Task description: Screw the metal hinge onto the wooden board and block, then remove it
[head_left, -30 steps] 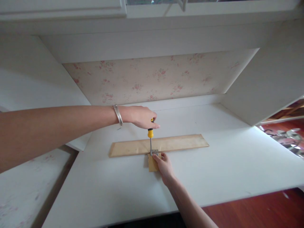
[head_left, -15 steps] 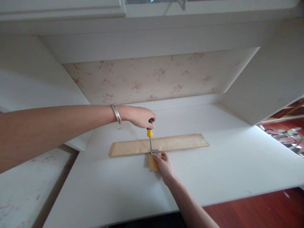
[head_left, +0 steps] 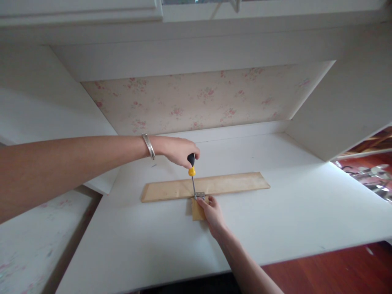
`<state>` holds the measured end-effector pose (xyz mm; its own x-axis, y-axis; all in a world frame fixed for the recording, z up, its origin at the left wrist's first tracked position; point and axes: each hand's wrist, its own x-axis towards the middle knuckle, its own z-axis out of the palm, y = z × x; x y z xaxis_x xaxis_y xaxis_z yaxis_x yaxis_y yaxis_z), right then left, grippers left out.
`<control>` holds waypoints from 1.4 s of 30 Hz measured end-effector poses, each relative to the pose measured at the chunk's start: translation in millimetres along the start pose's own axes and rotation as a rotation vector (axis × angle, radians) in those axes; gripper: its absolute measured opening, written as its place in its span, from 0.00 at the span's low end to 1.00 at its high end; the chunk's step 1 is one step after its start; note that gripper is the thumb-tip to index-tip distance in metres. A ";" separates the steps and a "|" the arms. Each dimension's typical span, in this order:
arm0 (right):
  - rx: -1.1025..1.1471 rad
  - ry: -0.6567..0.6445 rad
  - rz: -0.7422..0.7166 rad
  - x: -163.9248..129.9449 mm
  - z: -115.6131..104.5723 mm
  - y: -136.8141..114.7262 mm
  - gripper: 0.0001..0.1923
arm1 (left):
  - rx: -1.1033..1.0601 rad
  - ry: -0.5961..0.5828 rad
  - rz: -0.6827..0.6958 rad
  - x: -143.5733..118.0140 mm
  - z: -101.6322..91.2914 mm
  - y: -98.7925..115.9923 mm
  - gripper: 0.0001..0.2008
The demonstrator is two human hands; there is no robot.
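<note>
My left hand [head_left: 180, 151], a silver bangle [head_left: 148, 146] at its wrist, is closed around the black and yellow handle of a screwdriver [head_left: 191, 170]. The shaft points down, its tip at the left side of a small metal hinge [head_left: 200, 194]. That hinge lies where a long, thin wooden board [head_left: 235, 183] meets a small wooden block [head_left: 198, 212]. From the near right, my right hand [head_left: 214, 215] grips the block, thumb pressed at the hinge's near edge. Its fingertips are partly hidden, and the exact spot under the screwdriver tip is too small to make out.
Board and block rest on a white tabletop [head_left: 290, 212] between white side panels [head_left: 343, 98]. A small thin dark piece [head_left: 154, 165] lies behind the board's left end. Flowered wallpaper [head_left: 208, 96] covers the back. Shiny metal items [head_left: 367, 173] stand beyond the right edge.
My left fingers have shifted on the screwdriver handle, showing more of its black part, and the handle leans slightly further left. My right hand, the block and the board stay where they were.
</note>
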<state>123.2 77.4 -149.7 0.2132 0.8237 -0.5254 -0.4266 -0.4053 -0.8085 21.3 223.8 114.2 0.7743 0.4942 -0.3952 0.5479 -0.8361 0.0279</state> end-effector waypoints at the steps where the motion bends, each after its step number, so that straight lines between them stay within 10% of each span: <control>1: 0.002 0.003 0.002 -0.1 0.1 -0.2 0.22 | -0.008 -0.009 0.024 0.2 0.4 -1.7 0.19; 8: -0.014 0.003 -0.006 0.3 0.1 0.2 0.22 | -0.044 -0.045 -0.183 1.6 1.0 -2.7 0.21; 15: -0.025 -0.001 -0.006 1.9 -0.8 2.5 0.22 | -0.007 0.024 0.022 -4.3 5.5 -6.7 0.19; 24: -0.001 -0.014 0.000 0.1 -0.2 1.3 0.23 | -0.081 0.090 -0.375 -4.3 17.6 -12.1 0.25; 32: -0.011 -0.019 0.007 2.1 -1.1 2.2 0.24 | -0.582 0.172 -0.642 -40.0 66.2 -37.6 0.22; 42: -0.082 -0.024 -0.006 1.6 0.1 2.0 0.23 | -0.222 0.401 -0.536 -65.8 76.2 -16.5 0.22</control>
<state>122.6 77.9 -152.1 0.1943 0.8349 -0.5150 -0.3520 -0.4307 -0.8310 -62.8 186.9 69.8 0.4132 0.9098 -0.0390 0.9051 -0.4056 0.1281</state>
